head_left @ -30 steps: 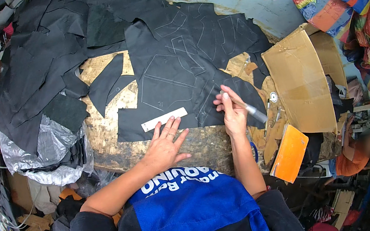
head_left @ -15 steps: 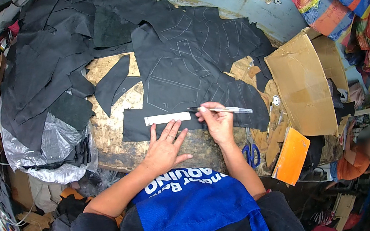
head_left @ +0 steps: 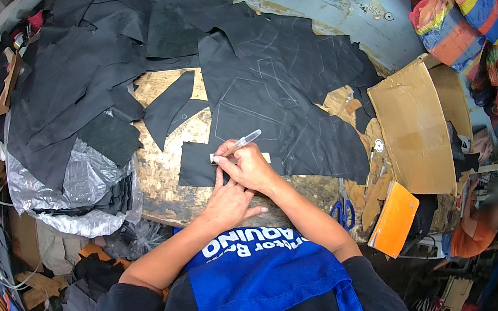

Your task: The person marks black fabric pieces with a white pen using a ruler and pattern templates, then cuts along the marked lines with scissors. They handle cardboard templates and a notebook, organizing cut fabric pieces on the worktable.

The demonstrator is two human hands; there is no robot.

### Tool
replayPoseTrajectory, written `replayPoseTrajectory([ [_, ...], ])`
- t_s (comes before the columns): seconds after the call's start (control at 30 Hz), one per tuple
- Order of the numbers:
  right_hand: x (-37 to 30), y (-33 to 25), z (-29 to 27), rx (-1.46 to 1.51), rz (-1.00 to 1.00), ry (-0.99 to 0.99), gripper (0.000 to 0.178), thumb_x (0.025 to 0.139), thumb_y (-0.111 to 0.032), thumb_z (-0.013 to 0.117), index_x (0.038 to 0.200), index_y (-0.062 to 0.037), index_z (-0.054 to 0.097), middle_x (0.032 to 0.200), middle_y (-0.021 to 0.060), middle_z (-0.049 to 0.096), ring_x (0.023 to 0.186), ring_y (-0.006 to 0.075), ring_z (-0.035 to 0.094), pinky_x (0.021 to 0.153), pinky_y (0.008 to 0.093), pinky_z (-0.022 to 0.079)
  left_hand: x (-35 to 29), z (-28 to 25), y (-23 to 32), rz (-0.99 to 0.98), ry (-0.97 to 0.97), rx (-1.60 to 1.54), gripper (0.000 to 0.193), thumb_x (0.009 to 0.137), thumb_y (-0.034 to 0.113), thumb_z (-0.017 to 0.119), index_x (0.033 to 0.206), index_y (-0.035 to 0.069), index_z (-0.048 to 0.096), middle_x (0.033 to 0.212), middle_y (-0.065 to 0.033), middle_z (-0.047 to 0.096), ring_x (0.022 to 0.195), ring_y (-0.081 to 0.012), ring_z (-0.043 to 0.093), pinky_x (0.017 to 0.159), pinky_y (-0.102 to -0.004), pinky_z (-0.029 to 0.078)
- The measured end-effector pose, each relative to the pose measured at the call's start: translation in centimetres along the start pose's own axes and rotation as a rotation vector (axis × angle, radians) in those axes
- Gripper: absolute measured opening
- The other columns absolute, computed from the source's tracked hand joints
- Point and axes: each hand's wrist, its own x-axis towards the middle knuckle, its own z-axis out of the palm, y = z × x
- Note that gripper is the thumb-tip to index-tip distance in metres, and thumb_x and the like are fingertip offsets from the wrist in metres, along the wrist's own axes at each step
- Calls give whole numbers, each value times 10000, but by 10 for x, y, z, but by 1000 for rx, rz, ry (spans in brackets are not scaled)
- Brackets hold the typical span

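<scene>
At a scuffed wooden table [head_left: 173,204] (cardboard box [head_left: 414,132] alongside), right hand [head_left: 249,167] pinches pen [head_left: 250,139], left hand [head_left: 230,201] lies flat.

My scuffed wooden table [head_left: 173,203] carries a wide black sheet [head_left: 302,100] with pale drawn outlines, a heap of black pieces [head_left: 80,84] to the left, and, at right, blue-handled scissors [head_left: 349,213] beside brown scraps [head_left: 373,207].
</scene>
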Motion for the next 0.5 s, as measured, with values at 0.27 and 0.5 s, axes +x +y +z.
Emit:
replayPoseTrajectory([
  [0.27,12,2,8,-197,-160,76,109,809,-58,622,817,50,625,777,130,632,680,248,639,602,326,497,1,4,-1,-1,4,-7,752,830,599,468,1354,65,394,1388,-180,368,1357,-357,195,1046,-657,5],
  [0.5,4,-5,-1,-272,-124,157,109,800,-98,617,793,11,610,753,146,623,652,329,617,603,378,497,2,-3,3,-32,-25,11,756,816,587,500,1347,59,398,1388,-165,366,1349,-329,218,1046,-648,60],
])
